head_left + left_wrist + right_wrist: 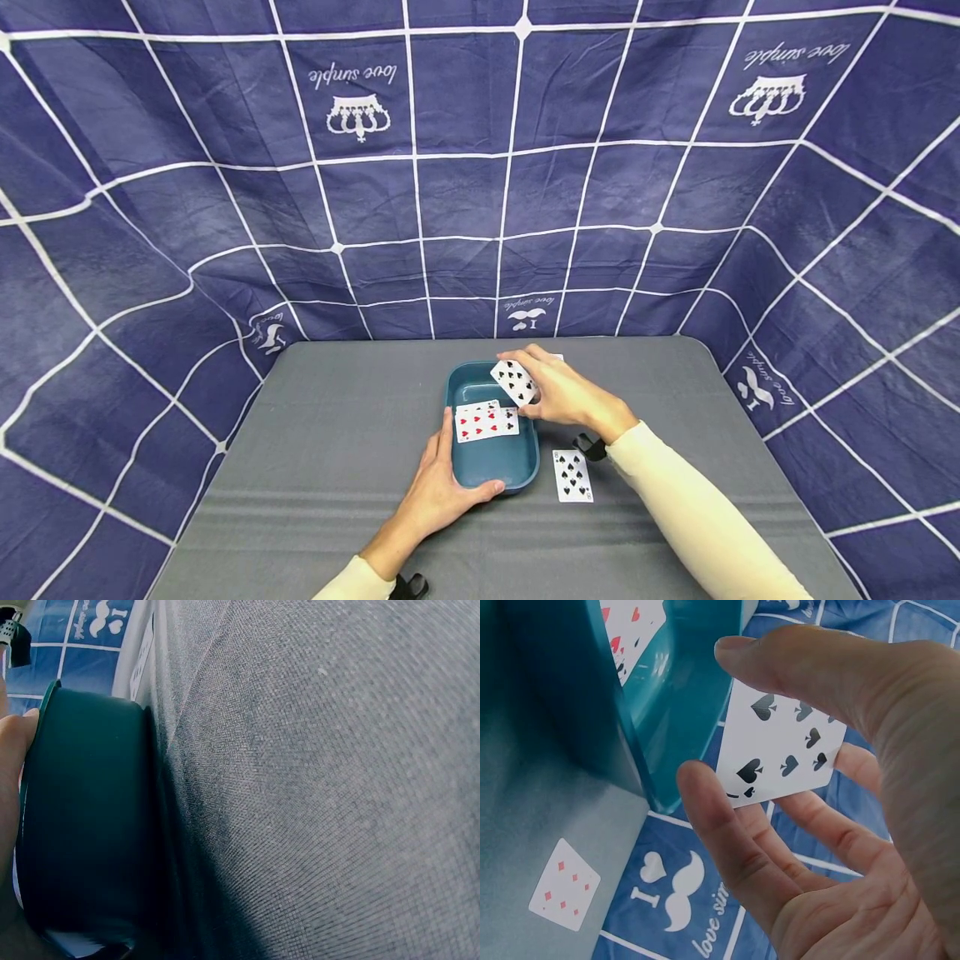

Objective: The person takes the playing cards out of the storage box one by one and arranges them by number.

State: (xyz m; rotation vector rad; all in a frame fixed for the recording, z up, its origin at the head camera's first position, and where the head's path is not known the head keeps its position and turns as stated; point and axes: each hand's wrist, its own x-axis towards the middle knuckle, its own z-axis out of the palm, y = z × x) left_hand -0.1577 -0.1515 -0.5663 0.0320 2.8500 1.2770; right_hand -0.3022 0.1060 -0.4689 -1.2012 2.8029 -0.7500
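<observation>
Right hand [566, 393] pinches a spade card [514, 381] by its edges, held tilted over the far end of the teal tray [525, 475]. Left hand [442, 492] grips the tray's near rim, thumb curled on it. Red cards [483, 421] lie inside the tray. Another spade card [573, 476] lies on the grey worktop [322, 450] just right of the tray.

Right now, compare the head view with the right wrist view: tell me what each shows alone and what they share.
Only the head view shows the left hand holding the near edge of the tray, and a spade card lying on the table. Only the right wrist view shows a diamond card lying flat. Both show the right hand pinching a held spade card at the tray.
</observation>
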